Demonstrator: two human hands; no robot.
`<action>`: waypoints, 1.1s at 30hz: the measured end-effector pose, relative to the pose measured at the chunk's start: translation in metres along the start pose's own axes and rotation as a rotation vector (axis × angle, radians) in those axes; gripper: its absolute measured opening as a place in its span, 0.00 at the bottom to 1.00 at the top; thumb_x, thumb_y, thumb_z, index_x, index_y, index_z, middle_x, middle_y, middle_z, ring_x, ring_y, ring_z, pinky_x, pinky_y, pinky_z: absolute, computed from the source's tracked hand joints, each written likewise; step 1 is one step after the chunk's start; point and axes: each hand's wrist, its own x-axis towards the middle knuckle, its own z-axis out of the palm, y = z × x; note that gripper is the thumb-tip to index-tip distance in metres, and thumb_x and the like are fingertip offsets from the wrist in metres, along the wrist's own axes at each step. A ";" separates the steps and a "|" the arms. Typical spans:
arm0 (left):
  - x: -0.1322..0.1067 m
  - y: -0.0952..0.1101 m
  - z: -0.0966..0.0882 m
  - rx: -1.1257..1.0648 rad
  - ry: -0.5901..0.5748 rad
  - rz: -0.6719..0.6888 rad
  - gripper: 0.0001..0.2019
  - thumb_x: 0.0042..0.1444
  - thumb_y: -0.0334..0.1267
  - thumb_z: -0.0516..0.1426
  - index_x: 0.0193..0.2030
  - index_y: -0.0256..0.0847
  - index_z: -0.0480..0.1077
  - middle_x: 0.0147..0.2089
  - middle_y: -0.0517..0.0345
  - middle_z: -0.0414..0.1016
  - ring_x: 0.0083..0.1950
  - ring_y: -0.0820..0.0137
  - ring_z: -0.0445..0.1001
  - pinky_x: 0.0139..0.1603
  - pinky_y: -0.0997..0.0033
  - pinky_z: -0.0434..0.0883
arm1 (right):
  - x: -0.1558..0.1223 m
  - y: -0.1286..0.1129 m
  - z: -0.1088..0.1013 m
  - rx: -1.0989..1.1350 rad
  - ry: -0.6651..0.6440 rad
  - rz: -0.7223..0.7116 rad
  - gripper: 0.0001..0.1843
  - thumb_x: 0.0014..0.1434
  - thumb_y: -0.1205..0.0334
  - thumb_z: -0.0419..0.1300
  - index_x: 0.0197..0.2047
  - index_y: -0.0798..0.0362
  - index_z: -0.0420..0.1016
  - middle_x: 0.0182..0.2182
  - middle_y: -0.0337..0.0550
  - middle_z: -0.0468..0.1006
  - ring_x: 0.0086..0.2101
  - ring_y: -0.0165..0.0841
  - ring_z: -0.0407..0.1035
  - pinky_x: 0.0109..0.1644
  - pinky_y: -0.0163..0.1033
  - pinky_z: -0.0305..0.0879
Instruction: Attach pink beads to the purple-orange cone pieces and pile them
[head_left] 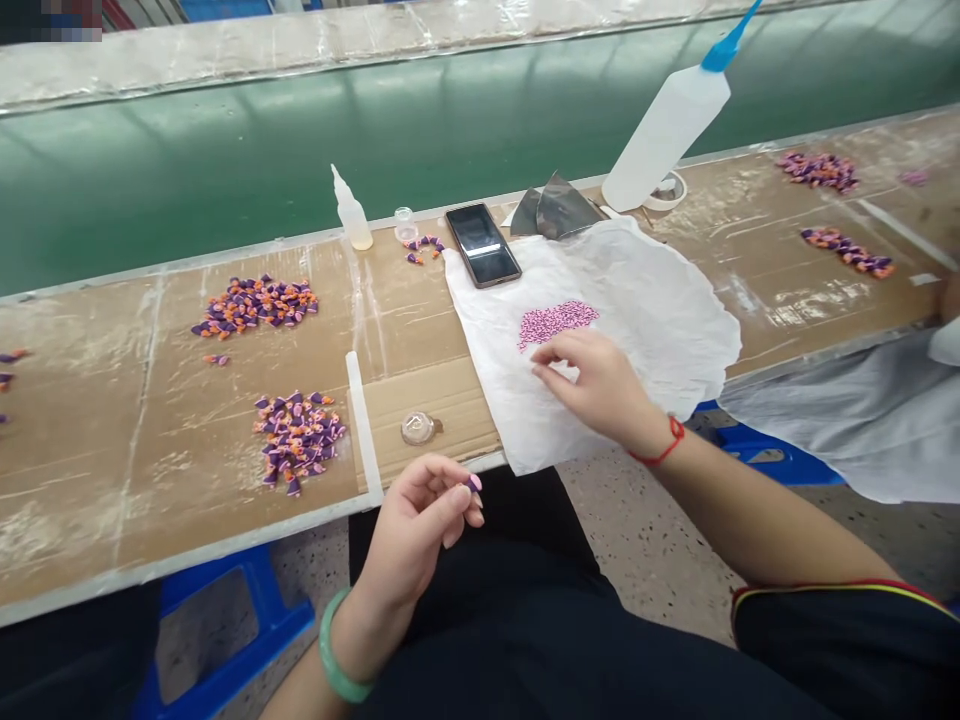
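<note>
My left hand (416, 520) is in front of the table edge, pinching a small purple and pink figure piece (474, 483) between thumb and fingertips. Over the white cloth (652, 290), my right hand (604, 385) has its thumb and forefinger brought together at the near edge of a pile of tiny pink pieces (559, 322). Whatever those fingertips hold, if anything, is too small to make out. Close to my left hand, a small clear round dish (418, 428) rests on a cardboard strip. Purple-pink pieces lie heaped (298, 437) to its left.
Purple-orange pieces form another heap (259, 305) farther back. Along the table's far side stand a small dropper bottle (351, 212), a phone (482, 245), a tilted large white bottle (667, 135) and a tape roll (666, 191). More heaps (817, 171) lie at right. A blue stool (232, 630) is below.
</note>
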 end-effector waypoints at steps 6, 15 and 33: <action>0.001 -0.005 -0.002 0.003 -0.067 -0.057 0.18 0.45 0.46 0.73 0.29 0.36 0.73 0.23 0.58 0.73 0.22 0.77 0.67 0.20 0.81 0.56 | 0.022 0.031 0.012 -0.075 -0.104 0.076 0.03 0.55 0.69 0.62 0.31 0.53 0.75 0.31 0.45 0.80 0.36 0.41 0.72 0.44 0.48 0.67; 0.003 -0.008 -0.008 0.020 -0.082 -0.071 0.17 0.47 0.48 0.72 0.29 0.36 0.74 0.25 0.58 0.72 0.23 0.78 0.65 0.22 0.80 0.57 | 0.030 0.028 0.012 -0.118 -0.180 0.047 0.05 0.55 0.70 0.60 0.29 0.52 0.73 0.29 0.44 0.79 0.36 0.40 0.69 0.45 0.47 0.64; 0.026 -0.012 0.027 0.060 -0.036 0.230 0.23 0.52 0.42 0.68 0.53 0.38 0.74 0.25 0.65 0.71 0.23 0.76 0.68 0.24 0.77 0.65 | 0.003 -0.040 0.000 0.420 -0.168 0.024 0.09 0.67 0.60 0.55 0.33 0.51 0.66 0.27 0.38 0.70 0.29 0.31 0.64 0.33 0.38 0.63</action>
